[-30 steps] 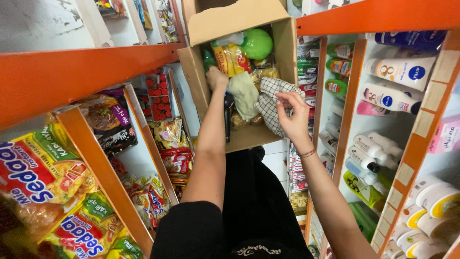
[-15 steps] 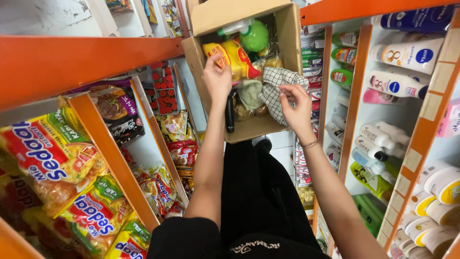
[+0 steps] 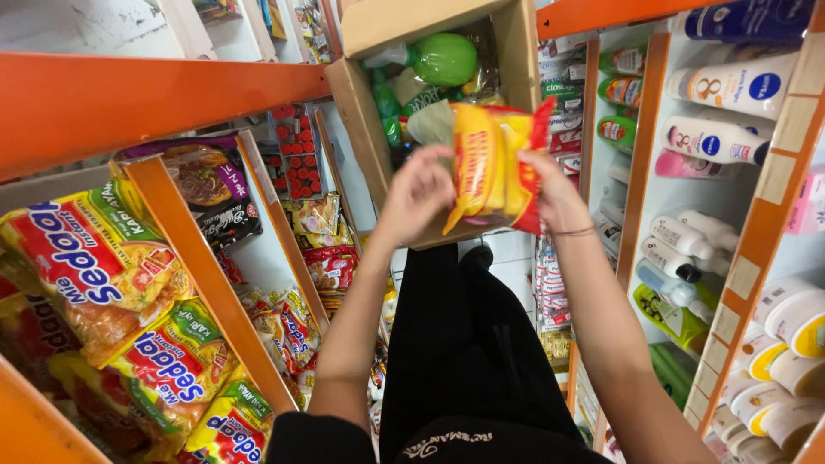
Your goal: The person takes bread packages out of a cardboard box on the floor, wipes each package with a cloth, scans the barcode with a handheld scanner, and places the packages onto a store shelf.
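Observation:
I hold a yellow and red noodle packet (image 3: pixel 491 163) upright in front of me with both hands. My left hand (image 3: pixel 418 193) grips its left edge and my right hand (image 3: pixel 554 198) grips its right edge. Just behind the packet stands an open cardboard box (image 3: pixel 361 103) on the floor of the aisle. Inside it lie a green bottle (image 3: pixel 443 58), green pouches and other packed goods.
Orange shelving (image 3: pixel 172 90) runs along both sides of the narrow aisle. The left shelves hold several noodle packets (image 3: pixel 94 266) and snack bags. The right shelves hold lotion bottles (image 3: pixel 722 137), white jars (image 3: pixel 795 322) and tubes. My black trousers (image 3: pixel 464 344) fill the floor space below.
Both hands were down inside the box among the goods. They have since lifted out together with the yellow noodle packet and brought it closer to me.

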